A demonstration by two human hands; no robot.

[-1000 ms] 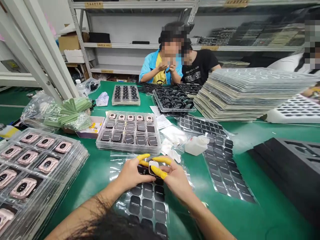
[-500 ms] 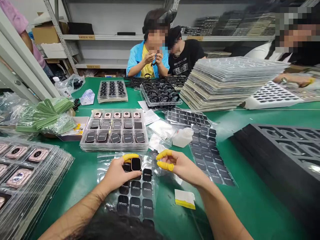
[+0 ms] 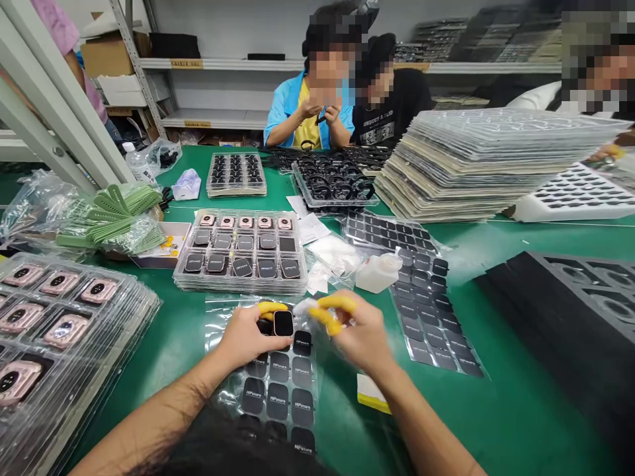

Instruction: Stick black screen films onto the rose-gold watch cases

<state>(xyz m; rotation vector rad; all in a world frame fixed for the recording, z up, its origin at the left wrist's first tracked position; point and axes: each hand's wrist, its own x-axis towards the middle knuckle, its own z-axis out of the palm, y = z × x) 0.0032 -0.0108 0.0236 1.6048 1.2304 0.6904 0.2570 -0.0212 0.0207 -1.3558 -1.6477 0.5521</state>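
Observation:
My left hand (image 3: 251, 336), with yellow finger covers, grips a small square watch body (image 3: 283, 324) with a black face, thumb below and fingers above. Just right of it, my right hand (image 3: 354, 327), also in yellow finger covers, pinches a small white wipe (image 3: 304, 306); motion blurs its fingertips. Under my hands lies a clear sheet of black square films (image 3: 277, 400) with white lettering. Behind it sits a tray stack (image 3: 241, 281) holding pink watch bodies and dark squares. A white bottle (image 3: 378, 273) stands behind my right hand.
Watch trays (image 3: 119, 330) are stacked at the left, near green straps (image 3: 116, 221). A tall tray stack (image 3: 476, 168) and black foam block (image 3: 546, 337) are at the right. A second film sheet (image 3: 436, 317) lies beside the bottle. Other people sit across the table (image 3: 193, 158).
My right hand has moved in toward the watch body, and the white wipe now shows at its fingertips. The whole view has shifted, so the scene sits further right.

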